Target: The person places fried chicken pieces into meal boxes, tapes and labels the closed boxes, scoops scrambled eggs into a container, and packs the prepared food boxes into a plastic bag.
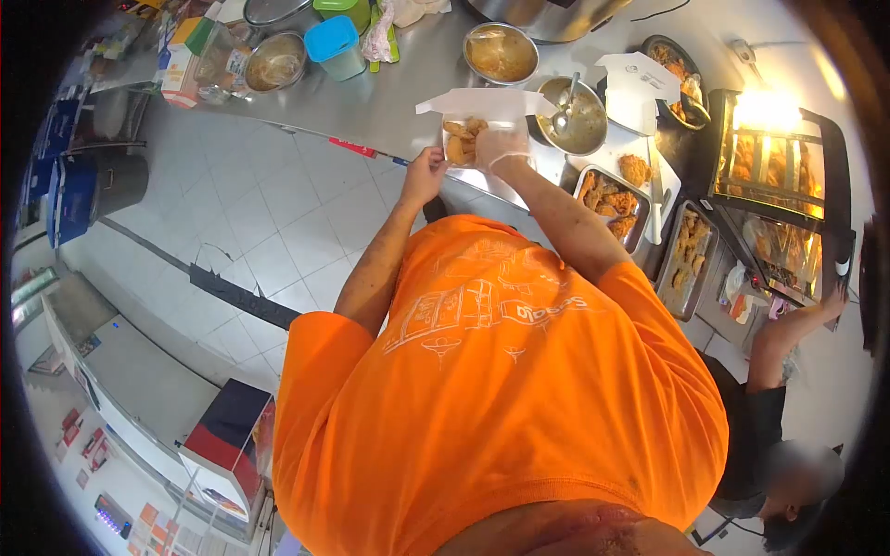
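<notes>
A white cardboard takeaway box (521, 141) stands with its lid up at the counter's front edge, with pieces of fried chicken (461, 144) in its left part. My left hand (425, 176) is bare and closed on the box's near left corner. In a clear plastic glove, my right hand (502, 148) reaches into the right part of the box, beside the chicken. Its fingers point down and are hidden, so whether they grip a piece does not show. Just right of the box is a metal bowl (586, 130) with a spoon (567, 97) and sauce remains.
Fried chicken fills two metal trays (640, 243) (709, 243) on the right. A knife (656, 199) lies on a white board near another box (640, 83). A lit display warmer (774, 157) stands beyond. Another person (756, 426) reaches toward it. More bowls (501, 54) line the counter.
</notes>
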Demonstrator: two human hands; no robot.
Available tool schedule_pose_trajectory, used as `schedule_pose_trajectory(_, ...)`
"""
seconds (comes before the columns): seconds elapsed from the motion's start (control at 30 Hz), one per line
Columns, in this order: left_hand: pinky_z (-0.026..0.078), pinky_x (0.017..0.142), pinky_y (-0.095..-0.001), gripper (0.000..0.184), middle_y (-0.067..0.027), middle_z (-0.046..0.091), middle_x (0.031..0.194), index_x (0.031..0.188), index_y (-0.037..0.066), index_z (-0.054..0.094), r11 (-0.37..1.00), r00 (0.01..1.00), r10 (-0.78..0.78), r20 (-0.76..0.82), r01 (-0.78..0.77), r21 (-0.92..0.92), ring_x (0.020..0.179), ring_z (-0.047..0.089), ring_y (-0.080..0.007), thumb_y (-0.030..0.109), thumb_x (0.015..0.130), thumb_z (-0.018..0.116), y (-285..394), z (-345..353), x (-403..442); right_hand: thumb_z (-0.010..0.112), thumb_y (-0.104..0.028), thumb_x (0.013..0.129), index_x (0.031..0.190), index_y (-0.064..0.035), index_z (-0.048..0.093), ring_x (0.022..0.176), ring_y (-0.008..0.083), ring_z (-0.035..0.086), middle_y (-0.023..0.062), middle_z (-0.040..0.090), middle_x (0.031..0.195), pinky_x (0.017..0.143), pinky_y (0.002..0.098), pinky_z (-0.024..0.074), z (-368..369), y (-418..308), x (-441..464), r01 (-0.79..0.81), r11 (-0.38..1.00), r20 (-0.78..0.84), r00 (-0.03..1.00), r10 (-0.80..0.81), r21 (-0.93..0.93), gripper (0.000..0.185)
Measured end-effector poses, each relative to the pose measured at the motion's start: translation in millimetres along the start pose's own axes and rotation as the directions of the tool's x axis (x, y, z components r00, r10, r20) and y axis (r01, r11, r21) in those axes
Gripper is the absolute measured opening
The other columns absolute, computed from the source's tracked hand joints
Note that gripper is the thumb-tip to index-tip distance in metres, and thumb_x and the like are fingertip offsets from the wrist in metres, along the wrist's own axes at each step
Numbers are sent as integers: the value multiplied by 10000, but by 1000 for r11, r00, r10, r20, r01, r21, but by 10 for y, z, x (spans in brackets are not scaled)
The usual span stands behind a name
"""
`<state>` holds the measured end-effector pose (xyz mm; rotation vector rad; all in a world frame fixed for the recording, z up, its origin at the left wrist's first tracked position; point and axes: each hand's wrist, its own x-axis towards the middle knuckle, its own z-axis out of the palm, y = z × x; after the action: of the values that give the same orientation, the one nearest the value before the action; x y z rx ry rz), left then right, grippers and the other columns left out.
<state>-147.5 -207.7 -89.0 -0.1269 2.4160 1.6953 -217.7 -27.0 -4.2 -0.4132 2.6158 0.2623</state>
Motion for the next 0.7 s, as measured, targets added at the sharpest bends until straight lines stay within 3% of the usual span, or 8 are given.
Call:
schedule_pose_trajectory(0.13,524,866,-364,310,-130,710,1059,1172,19,607,1000,1000,-4,-16,4,7,999,685,-262,135,891,669,-63,19,3,588,-250,883,998,-82,746,943,264,704,102,737,952,926,467,460,-45,-20,-148,91,996,-229,969,-90,-6,258)
schedule_pose_trajectory(0.33,533,850,-375,306,-138,711,1065,1169,13,609,998,998,-54,-15,54,26,972,694,-260,146,901,670,-2,30,4,613,-314,861,959,-120,755,922,273,702,131,715,964,855,486,515,185,30,-40,278,956,-346,892,-292,-91,260)
schedule_pose_trajectory(0.43,532,854,-374,303,-137,711,1068,1172,14,610,999,999,-36,4,36,-16,970,694,-252,150,908,667,-128,22,22,623,-501,853,901,-113,716,893,295,683,149,665,785,826,482,512,159,199,74,465,882,-331,822,-464,-82,401)
schedule_pose_trajectory(0.53,530,858,-369,300,-138,710,1068,1172,10,609,1000,1000,19,-20,-19,-6,975,690,-242,152,914,663,-230,86,47,637,-481,853,926,-124,736,885,307,679,147,664,784,846,452,528,-581,425,-356,298,917,-108,954,-279,266,378)
schedule_pose_trajectory(0.63,526,865,-361,300,-142,707,1072,1174,7,606,1000,999,25,-39,-26,-16,986,684,-235,154,918,659,-212,90,29,654,-398,853,958,-132,749,907,331,675,127,695,888,875,443,527,-422,845,-416,341,917,-309,912,-269,207,301)
schedule_pose_trajectory(0.7,538,854,-364,310,-157,707,1069,1174,1,601,1000,999,21,-40,-22,-17,967,693,-252,158,915,666,-210,90,9,658,-365,852,961,-123,746,933,333,674,132,699,976,879,438,529,-532,882,-547,304,949,-204,937,-282,82,280)
